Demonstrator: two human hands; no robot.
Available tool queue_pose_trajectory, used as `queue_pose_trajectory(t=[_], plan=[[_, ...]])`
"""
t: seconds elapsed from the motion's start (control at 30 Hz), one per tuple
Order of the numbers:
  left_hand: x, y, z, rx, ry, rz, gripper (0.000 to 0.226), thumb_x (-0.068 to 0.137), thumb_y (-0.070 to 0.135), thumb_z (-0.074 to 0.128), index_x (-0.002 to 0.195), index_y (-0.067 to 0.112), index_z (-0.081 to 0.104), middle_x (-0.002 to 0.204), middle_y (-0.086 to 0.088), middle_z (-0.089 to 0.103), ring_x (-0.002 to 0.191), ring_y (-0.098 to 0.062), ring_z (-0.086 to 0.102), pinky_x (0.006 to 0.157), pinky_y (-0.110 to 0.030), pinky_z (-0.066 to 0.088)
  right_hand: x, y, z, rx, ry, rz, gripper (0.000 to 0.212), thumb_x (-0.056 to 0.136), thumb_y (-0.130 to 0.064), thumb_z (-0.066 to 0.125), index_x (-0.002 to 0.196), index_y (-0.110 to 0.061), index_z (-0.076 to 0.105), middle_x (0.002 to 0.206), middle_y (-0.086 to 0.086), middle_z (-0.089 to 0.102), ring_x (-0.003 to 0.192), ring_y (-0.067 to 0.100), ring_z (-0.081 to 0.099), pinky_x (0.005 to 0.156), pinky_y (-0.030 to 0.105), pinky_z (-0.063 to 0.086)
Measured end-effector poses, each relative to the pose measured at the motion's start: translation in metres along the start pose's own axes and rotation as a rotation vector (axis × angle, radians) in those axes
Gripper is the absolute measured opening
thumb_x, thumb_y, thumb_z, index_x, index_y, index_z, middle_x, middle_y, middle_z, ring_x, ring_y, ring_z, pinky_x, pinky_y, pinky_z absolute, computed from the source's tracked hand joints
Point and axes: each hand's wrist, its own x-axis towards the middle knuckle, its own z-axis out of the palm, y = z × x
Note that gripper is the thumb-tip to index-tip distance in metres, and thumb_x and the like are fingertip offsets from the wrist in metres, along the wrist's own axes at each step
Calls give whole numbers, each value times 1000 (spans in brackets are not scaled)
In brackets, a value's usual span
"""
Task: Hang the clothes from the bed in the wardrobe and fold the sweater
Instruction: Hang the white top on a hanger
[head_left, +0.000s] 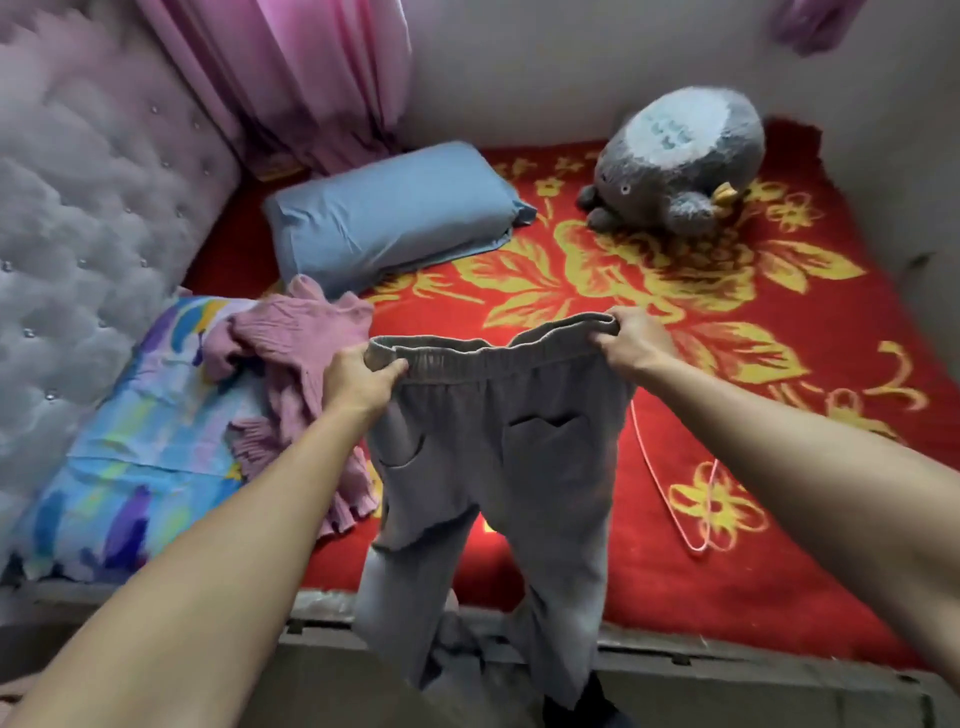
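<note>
Grey trousers (498, 467) hang in the air over the bed's near edge, held up by the elastic waistband. My left hand (358, 382) grips the waistband's left end and my right hand (631, 340) grips its right end. The legs drop down past the bed frame. A pink knitted sweater (296, 348) lies crumpled on the bed to the left of my left hand. A thin pink wire hanger (675, 499) lies flat on the red bedspread to the right of the trousers.
The red bedspread with yellow flowers (701, 312) covers the bed. A blue pillow (389, 218) and a grey plush toy (680, 161) lie at the far side. A colourful pillow (130, 457) sits by the tufted headboard (78, 208). Pink curtains (291, 67) hang behind.
</note>
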Motion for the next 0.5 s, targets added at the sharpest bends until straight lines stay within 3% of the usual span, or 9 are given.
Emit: queue_pose_trajectory(t=[0.07,0.17,0.27,0.37,0.5], plan=[[16,-15,35,-11,-13,-56,14,80,18,74,88,8,69,86,-10,70,90,-33,67,77,-36,52,31,15,26,28,-17,39,5,87,-27,58,88,-24,61,99,8,69,97,31,63,79,36,50],[28,-46,80,-3,-57,-166,20,82,13,71,100,6,68,93,-16,70,88,-33,65,82,-41,53,69,44,77,40,-83,84,15,89,-21,56,98,-16,66,102,12,69,100,33,62,79,35,47],[26,-82,109,28,-56,-236,26,82,12,70,107,8,66,84,-8,65,80,-25,61,78,-32,49,86,70,129,14,-132,103,28,86,-11,52,110,-17,65,111,14,67,107,35,60,80,33,43],[8,-121,121,62,-70,-304,27,82,13,69,108,7,65,81,-5,61,79,-22,59,76,-27,43,80,81,172,-86,-147,96,48,84,-11,51,131,-20,55,127,15,59,118,37,54,93,37,44],[-40,-185,119,120,-134,-434,26,81,6,67,106,3,66,90,-14,67,91,-31,63,82,-32,45,29,78,224,-96,-246,13,35,86,-17,54,119,-19,63,119,9,65,113,32,57,90,37,47]])
